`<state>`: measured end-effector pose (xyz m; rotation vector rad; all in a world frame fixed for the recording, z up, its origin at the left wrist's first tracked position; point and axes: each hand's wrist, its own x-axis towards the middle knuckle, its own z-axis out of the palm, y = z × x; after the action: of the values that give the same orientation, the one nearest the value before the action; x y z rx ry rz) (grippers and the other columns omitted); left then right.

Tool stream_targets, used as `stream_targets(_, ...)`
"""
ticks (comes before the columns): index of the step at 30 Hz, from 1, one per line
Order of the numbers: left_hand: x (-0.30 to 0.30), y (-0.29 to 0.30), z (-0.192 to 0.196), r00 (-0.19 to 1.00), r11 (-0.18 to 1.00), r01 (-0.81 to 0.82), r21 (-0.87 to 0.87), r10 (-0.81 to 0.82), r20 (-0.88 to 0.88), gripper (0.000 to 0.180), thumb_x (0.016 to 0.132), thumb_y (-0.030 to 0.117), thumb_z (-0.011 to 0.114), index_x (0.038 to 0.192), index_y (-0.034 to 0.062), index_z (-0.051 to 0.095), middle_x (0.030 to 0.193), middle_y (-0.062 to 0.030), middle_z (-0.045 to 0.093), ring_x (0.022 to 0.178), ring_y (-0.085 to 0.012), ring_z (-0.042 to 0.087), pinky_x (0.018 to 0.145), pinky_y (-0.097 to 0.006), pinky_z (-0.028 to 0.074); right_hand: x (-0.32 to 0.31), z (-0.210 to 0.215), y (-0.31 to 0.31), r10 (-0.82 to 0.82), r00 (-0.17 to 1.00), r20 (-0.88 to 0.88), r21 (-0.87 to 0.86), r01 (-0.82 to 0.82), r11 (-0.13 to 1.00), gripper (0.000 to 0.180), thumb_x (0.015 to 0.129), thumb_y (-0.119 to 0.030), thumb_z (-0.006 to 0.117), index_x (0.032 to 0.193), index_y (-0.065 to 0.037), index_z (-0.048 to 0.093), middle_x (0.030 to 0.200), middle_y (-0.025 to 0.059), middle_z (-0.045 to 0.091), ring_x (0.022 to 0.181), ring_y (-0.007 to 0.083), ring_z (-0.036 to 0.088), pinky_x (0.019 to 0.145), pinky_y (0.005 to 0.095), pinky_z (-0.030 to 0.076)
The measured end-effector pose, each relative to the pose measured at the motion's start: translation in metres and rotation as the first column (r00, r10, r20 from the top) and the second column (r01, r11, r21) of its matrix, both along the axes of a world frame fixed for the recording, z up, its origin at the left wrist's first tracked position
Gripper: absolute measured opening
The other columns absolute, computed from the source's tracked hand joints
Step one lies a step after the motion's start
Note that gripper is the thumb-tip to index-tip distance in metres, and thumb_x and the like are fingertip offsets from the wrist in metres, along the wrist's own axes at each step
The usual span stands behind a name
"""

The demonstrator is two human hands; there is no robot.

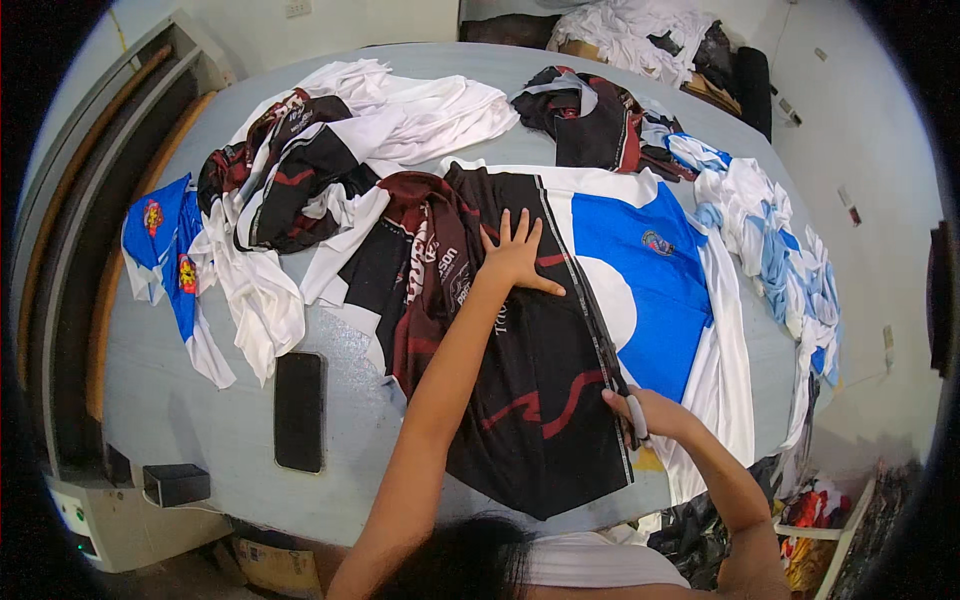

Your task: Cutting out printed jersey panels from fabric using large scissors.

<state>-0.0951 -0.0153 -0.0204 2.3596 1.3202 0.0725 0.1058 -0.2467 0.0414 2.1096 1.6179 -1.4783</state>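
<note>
Spread flat with its fingers apart, my left hand [515, 258] presses on a black fabric piece [540, 375] with dark red streaks and pale lettering. Closer to me, at the piece's right edge, my right hand [648, 412] is closed around a pair of scissors [637, 418]. A pale handle loop shows at the fingers; the blades are mostly hidden along the fabric's edge. Beneath and to the right of the black piece lies blue and white printed fabric [655, 300] with a small round emblem. Bunched dark red and black cloth [425, 270] touches my left forearm.
A black phone [300, 412] lies on the grey table [350, 340]. Blue pieces with emblems [175, 250] lie far left, white cloth [430, 115] at the back. Another black and red bundle [595, 120] and a light blue and white heap [775, 240] lie right. A dark box [176, 485] sits near left.
</note>
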Motion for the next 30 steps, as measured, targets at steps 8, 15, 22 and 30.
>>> stream_targets(8,-0.001,-0.001,-0.001,1.000,1.000,-0.009,0.017,0.008,0.020,0.142,0.037,0.082,0.064,0.144,0.0071,0.009,0.150,-0.0170,-0.003,0.137,-0.0405,-0.008,0.097,-0.072,-0.004,-0.006,0.005,0.012,-0.013,1.000,-0.014,0.074,0.014,0.997,0.072,0.087,-0.062,0.041,0.098,0.008,0.053,0.068,0.0149,0.060,0.061,0.0234,0.063,0.057,0.0319,0.048)
stream_targets(15,0.000,-0.001,-0.001,1.000,0.999,-0.022,0.034,0.022,-0.001,0.141,0.036,0.081,0.065,0.144,0.0079,0.011,0.151,-0.0157,0.000,0.137,-0.0388,-0.007,0.100,-0.069,0.001,-0.007,0.010,0.028,-0.055,0.992,-0.116,-0.023,0.053,0.998,0.057,0.089,-0.056,0.042,0.089,0.001,0.047,0.056,0.0049,0.052,0.048,0.0148,0.059,0.044,0.0281,0.047)
stream_targets(22,-0.001,-0.002,0.001,1.000,1.000,-0.024,0.019,0.023,0.005,0.141,0.036,0.081,0.066,0.144,0.0080,0.011,0.151,-0.0152,-0.001,0.137,-0.0383,-0.007,0.100,-0.069,0.001,-0.009,-0.003,0.041,0.106,0.994,0.023,0.206,-0.109,0.972,0.057,0.091,-0.054,0.039,0.083,0.001,0.048,0.056,0.0071,0.056,0.049,0.0162,0.060,0.045,0.0287,0.047)
stream_targets(30,-0.002,-0.003,0.001,1.000,0.999,-0.021,0.038,0.020,0.003,0.142,0.035,0.080,0.067,0.144,0.0074,0.010,0.151,-0.0157,0.000,0.138,-0.0383,-0.006,0.100,-0.070,0.001,-0.009,0.002,0.062,-0.007,0.996,-0.088,0.009,0.008,1.000,0.062,0.091,-0.056,0.036,0.075,0.001,0.054,0.057,0.0110,0.059,0.051,0.0216,0.062,0.050,0.0319,0.047)
